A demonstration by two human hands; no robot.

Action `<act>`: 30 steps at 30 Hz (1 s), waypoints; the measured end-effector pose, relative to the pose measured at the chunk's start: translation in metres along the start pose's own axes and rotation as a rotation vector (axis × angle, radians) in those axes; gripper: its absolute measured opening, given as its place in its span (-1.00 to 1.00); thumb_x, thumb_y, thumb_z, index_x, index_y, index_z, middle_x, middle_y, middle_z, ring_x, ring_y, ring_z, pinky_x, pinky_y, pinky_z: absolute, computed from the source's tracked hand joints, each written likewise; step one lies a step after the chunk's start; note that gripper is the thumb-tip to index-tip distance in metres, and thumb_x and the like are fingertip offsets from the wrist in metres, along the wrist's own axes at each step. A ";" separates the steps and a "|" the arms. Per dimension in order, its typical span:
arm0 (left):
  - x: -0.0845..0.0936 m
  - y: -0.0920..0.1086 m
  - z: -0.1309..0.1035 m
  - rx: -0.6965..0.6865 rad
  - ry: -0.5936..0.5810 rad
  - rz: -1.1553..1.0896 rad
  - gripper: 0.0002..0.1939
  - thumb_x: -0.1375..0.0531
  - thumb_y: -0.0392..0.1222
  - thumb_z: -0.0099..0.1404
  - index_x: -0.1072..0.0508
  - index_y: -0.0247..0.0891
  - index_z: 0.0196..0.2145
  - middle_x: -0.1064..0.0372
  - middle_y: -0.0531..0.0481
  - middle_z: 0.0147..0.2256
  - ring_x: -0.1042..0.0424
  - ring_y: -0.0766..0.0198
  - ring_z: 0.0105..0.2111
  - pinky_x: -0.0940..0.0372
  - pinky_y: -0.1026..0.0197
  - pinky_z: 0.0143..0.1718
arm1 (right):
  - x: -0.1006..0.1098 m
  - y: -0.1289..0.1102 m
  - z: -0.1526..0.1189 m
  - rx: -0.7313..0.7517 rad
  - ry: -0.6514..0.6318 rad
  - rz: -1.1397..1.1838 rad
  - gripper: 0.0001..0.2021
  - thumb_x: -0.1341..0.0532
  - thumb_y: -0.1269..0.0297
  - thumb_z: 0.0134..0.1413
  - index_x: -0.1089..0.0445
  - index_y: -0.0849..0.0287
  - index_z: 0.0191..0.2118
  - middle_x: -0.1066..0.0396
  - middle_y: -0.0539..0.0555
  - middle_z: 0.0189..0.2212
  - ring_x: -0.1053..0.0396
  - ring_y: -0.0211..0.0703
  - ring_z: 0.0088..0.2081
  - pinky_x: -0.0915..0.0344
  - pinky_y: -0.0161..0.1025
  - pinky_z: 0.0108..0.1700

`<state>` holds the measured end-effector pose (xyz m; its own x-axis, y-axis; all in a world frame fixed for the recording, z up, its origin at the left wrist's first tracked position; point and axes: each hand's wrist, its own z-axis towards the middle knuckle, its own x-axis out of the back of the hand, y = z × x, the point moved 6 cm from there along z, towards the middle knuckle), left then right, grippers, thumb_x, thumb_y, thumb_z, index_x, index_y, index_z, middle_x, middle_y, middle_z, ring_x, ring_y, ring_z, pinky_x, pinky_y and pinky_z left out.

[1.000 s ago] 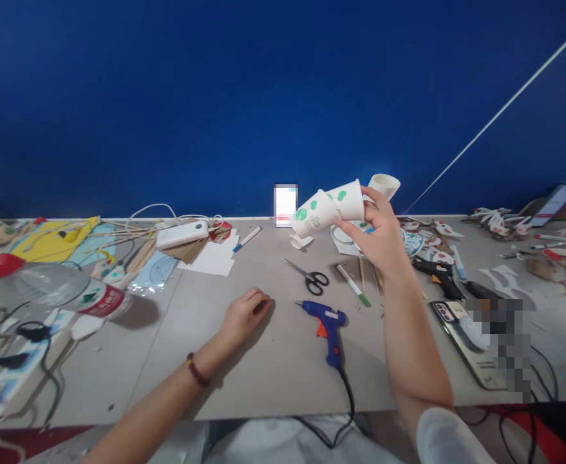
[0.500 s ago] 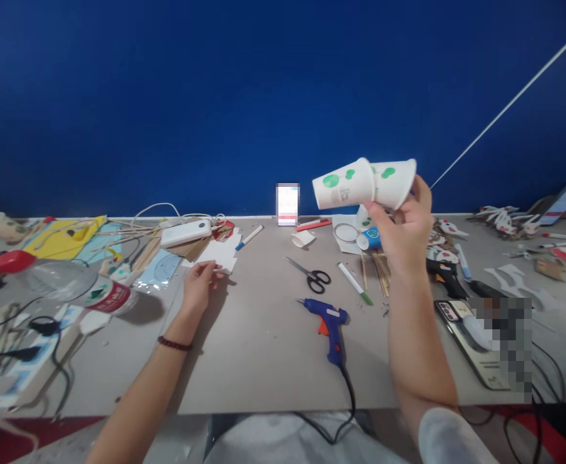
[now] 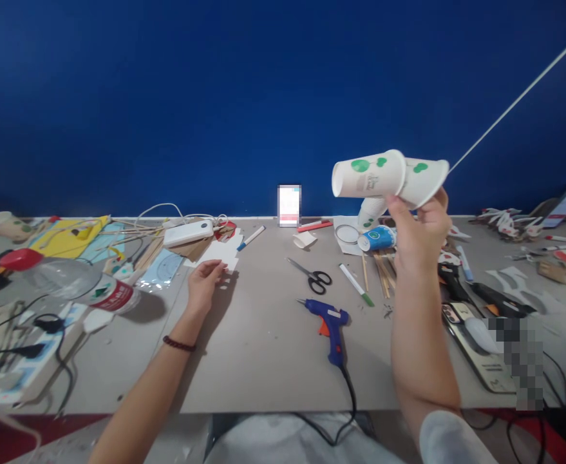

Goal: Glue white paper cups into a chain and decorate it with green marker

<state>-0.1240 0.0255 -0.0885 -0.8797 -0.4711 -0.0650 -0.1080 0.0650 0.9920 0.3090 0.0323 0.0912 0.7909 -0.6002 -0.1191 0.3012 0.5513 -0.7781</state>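
Right hand closed, I grip two partly nested paper cups sideways above the table; my left hand, half-curled, is at the white paper, its hold unclear

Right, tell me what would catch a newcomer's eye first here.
Probably the pair of paper cups with green prints, one pushed into the other, held up by the right hand against the deep blue wall. Next, likely the blue glue gun with its orange trigger, lying near the middle of the table, just below the black-handled scissors.
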 end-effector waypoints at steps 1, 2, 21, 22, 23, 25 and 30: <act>-0.001 0.000 -0.001 -0.005 -0.005 0.010 -0.55 -0.43 -0.04 -0.19 -0.49 -0.31 -0.34 -0.51 -0.05 -0.42 -0.50 0.24 -0.42 -0.29 0.31 -0.51 | -0.004 0.000 -0.003 -0.001 -0.029 -0.018 -0.70 -0.40 0.23 -0.09 -0.51 0.14 -0.16 -0.20 0.14 0.17 -0.30 0.12 0.17 -0.46 0.07 0.07; -0.001 0.001 -0.001 -0.009 -0.013 0.021 -0.55 -0.43 -0.01 -0.17 -0.50 -0.31 -0.34 -0.51 -0.07 -0.41 -0.50 0.23 -0.41 -0.29 0.31 -0.51 | -0.008 -0.001 -0.005 -0.001 -0.058 -0.035 -0.70 -0.40 0.22 -0.09 -0.51 0.12 -0.16 -0.18 0.12 0.19 -0.29 0.12 0.18 -0.46 0.05 0.07; -0.019 -0.008 -0.011 0.010 -0.216 0.095 -0.54 -0.44 0.09 -0.18 -0.52 -0.29 -0.40 -0.51 -0.08 -0.46 -0.49 0.20 -0.44 -0.41 0.10 -0.29 | -0.027 0.008 -0.018 0.029 -0.214 -0.144 -0.74 -0.38 0.17 -0.06 -0.54 0.03 -0.17 -0.16 0.05 0.23 -0.22 0.14 0.24 -0.45 0.00 0.10; -0.021 -0.007 -0.011 0.003 -0.229 0.103 -0.56 -0.44 0.07 -0.18 -0.51 -0.29 -0.40 -0.51 -0.06 -0.46 -0.48 0.22 -0.45 -0.41 0.11 -0.29 | -0.026 0.008 -0.017 0.020 -0.214 -0.135 -0.74 -0.38 0.16 -0.07 -0.54 0.03 -0.19 -0.17 0.05 0.23 -0.23 0.14 0.24 -0.45 0.01 0.10; -0.023 -0.006 -0.012 -0.023 -0.247 0.130 -0.58 -0.43 0.06 -0.16 -0.49 -0.28 -0.41 -0.50 -0.05 -0.46 -0.47 0.23 -0.45 -0.42 0.12 -0.30 | -0.026 0.007 -0.017 0.011 -0.216 -0.128 -0.74 -0.39 0.16 -0.08 -0.55 0.03 -0.19 -0.17 0.06 0.23 -0.23 0.15 0.24 -0.45 0.01 0.10; -0.031 0.001 -0.013 -0.112 -0.286 0.221 -0.62 -0.40 0.05 -0.12 -0.46 -0.27 -0.45 -0.47 -0.02 -0.47 -0.44 0.25 -0.47 -0.41 0.15 -0.37 | -0.026 0.006 -0.017 -0.006 -0.220 -0.122 -0.73 -0.39 0.16 -0.09 -0.55 0.03 -0.19 -0.18 0.05 0.22 -0.22 0.15 0.25 -0.44 0.03 0.11; -0.064 0.015 -0.008 -0.287 -0.363 0.417 -0.77 -0.30 -0.03 0.02 -0.51 -0.23 -0.44 -0.48 -0.03 -0.44 -0.38 0.27 -0.53 -0.31 0.23 -0.52 | -0.023 0.004 -0.016 -0.020 -0.222 -0.122 -0.74 -0.38 0.16 -0.07 -0.55 0.01 -0.18 -0.19 0.02 0.22 -0.21 0.12 0.25 -0.44 0.03 0.11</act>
<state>-0.0655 0.0498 -0.0689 -0.9278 -0.1241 0.3519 0.3631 -0.0835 0.9280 0.2836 0.0386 0.0811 0.8478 -0.5182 0.1127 0.3924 0.4699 -0.7907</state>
